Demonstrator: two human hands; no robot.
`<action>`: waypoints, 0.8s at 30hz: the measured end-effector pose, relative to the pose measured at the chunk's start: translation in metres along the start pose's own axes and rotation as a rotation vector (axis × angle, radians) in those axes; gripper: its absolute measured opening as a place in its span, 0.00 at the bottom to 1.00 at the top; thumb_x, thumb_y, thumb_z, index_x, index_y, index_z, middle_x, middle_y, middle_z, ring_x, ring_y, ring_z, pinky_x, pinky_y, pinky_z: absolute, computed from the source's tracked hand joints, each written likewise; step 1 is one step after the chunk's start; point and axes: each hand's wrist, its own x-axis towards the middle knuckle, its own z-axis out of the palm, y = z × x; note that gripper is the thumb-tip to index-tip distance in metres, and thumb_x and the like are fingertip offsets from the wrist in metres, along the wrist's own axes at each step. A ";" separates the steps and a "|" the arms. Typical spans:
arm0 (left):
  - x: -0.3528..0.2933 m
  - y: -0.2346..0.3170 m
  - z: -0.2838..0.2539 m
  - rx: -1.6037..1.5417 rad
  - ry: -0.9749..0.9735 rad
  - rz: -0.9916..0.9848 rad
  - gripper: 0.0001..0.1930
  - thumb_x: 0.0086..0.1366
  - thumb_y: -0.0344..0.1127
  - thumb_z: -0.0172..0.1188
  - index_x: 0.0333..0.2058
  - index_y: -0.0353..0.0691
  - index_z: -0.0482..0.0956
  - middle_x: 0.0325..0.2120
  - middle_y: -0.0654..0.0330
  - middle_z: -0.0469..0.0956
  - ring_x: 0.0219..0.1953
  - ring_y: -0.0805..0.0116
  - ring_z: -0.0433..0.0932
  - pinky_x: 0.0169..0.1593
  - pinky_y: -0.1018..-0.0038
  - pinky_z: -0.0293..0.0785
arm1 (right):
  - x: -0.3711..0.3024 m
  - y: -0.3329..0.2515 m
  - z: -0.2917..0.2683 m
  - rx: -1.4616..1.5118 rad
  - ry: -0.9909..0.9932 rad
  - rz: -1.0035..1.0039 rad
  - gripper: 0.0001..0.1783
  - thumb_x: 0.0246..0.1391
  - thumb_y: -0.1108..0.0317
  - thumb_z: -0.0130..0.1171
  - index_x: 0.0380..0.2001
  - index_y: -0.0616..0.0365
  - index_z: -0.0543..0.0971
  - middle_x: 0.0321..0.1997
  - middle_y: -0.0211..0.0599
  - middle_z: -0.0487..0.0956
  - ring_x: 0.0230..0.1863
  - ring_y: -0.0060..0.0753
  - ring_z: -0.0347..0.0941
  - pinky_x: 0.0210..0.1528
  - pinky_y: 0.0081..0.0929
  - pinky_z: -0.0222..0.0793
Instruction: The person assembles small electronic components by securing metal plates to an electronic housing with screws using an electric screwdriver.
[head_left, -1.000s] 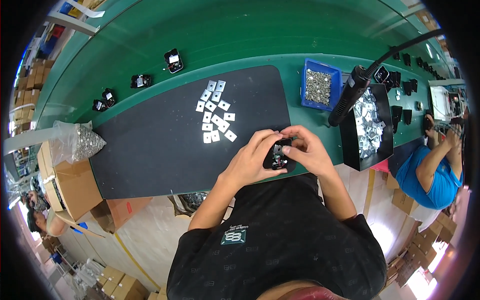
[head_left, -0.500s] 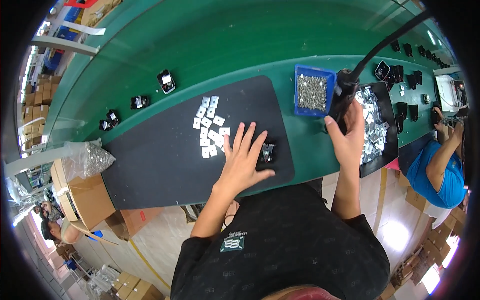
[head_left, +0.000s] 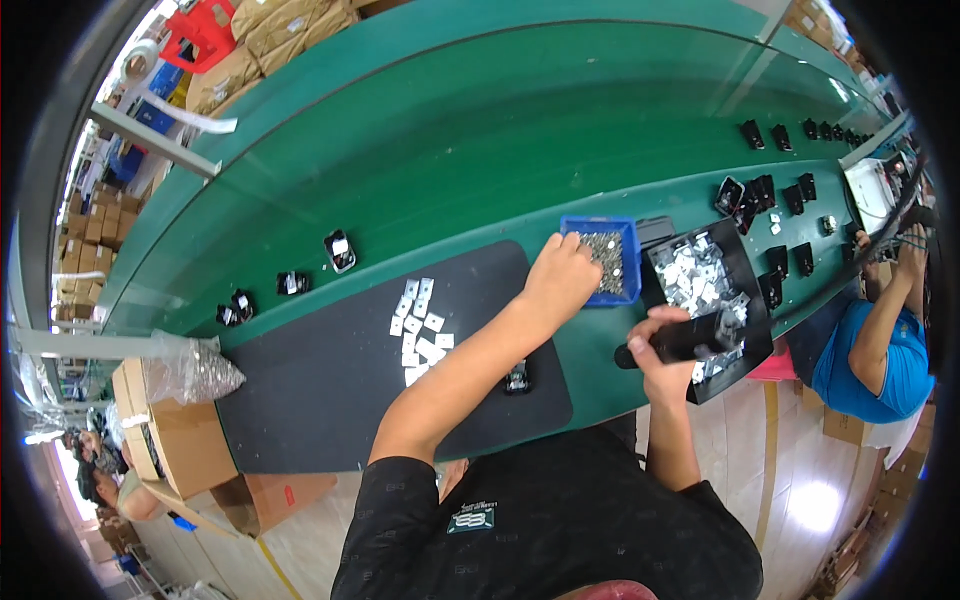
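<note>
My left hand [head_left: 563, 276] reaches across the mat to the blue bin [head_left: 630, 290] of small metal screws [head_left: 606, 262]. Its fingers are curled closed over the screws at the bin's left side; the fingertips are hidden. In my right hand [head_left: 664, 372] is a black electric screwdriver [head_left: 685, 340], lying sideways with its cord running off to the right. Beneath it stands a black tray [head_left: 752, 350] of loose pale metal plates [head_left: 695, 275]. A small black part [head_left: 517, 378] sits on the dark mat [head_left: 320, 400], beside my left forearm. Several white square plates [head_left: 412, 325] lie beyond that forearm, which covers some.
Several black assemblies [head_left: 340, 252] stand along the green bench [head_left: 450, 215] at the back left, more at the right. A clear bag of metal pieces [head_left: 205, 372] rests by a cardboard box [head_left: 190, 430] at left. A co-worker in blue [head_left: 870, 340] sits at right.
My left hand has moved from the mat beside the black part to the screw bin, and its fingers have closed. The screwdriver, upright before, has tipped sideways and come nearer me in my right hand.
</note>
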 end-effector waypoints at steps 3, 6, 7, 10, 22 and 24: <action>0.012 0.002 0.011 0.119 -0.043 0.064 0.06 0.52 0.34 0.56 0.21 0.47 0.81 0.24 0.63 0.79 0.37 0.66 0.75 0.42 0.66 0.64 | -0.006 0.006 -0.007 -0.061 -0.029 -0.040 0.26 0.44 0.84 0.64 0.47 0.60 0.67 0.26 0.31 0.73 0.28 0.21 0.70 0.31 0.19 0.68; 0.013 0.000 0.008 0.071 -0.127 0.082 0.05 0.52 0.33 0.56 0.22 0.47 0.81 0.23 0.63 0.79 0.37 0.66 0.75 0.43 0.66 0.63 | -0.008 0.007 -0.007 -0.009 -0.024 0.011 0.30 0.42 0.84 0.67 0.49 0.61 0.67 0.31 0.32 0.74 0.31 0.18 0.70 0.34 0.18 0.68; 0.013 -0.001 0.007 0.027 -0.101 0.073 0.05 0.52 0.33 0.56 0.22 0.46 0.81 0.23 0.63 0.79 0.37 0.66 0.75 0.43 0.67 0.63 | -0.007 0.006 -0.005 0.013 -0.017 0.057 0.30 0.42 0.84 0.67 0.50 0.61 0.67 0.32 0.31 0.74 0.32 0.17 0.70 0.35 0.18 0.68; 0.011 -0.001 0.007 -0.033 -0.047 0.089 0.05 0.54 0.31 0.55 0.23 0.45 0.79 0.23 0.62 0.78 0.36 0.66 0.75 0.43 0.67 0.63 | -0.007 0.000 -0.007 0.055 -0.030 0.228 0.29 0.44 0.78 0.66 0.51 0.62 0.68 0.34 0.27 0.73 0.34 0.14 0.69 0.38 0.16 0.67; -0.022 0.004 -0.045 -0.645 0.176 -0.096 0.09 0.52 0.26 0.63 0.34 0.40 0.81 0.30 0.61 0.81 0.34 0.62 0.77 0.42 0.67 0.68 | 0.020 0.010 0.002 -0.191 -0.124 0.254 0.26 0.42 0.71 0.68 0.45 0.62 0.70 0.30 0.26 0.74 0.30 0.14 0.69 0.32 0.16 0.66; -0.041 0.011 -0.059 -0.901 0.247 -0.193 0.08 0.52 0.22 0.62 0.34 0.37 0.82 0.31 0.59 0.81 0.34 0.64 0.79 0.40 0.71 0.74 | 0.021 0.001 0.009 -0.054 -0.055 0.274 0.24 0.43 0.74 0.65 0.46 0.60 0.71 0.27 0.27 0.73 0.28 0.11 0.66 0.28 0.15 0.62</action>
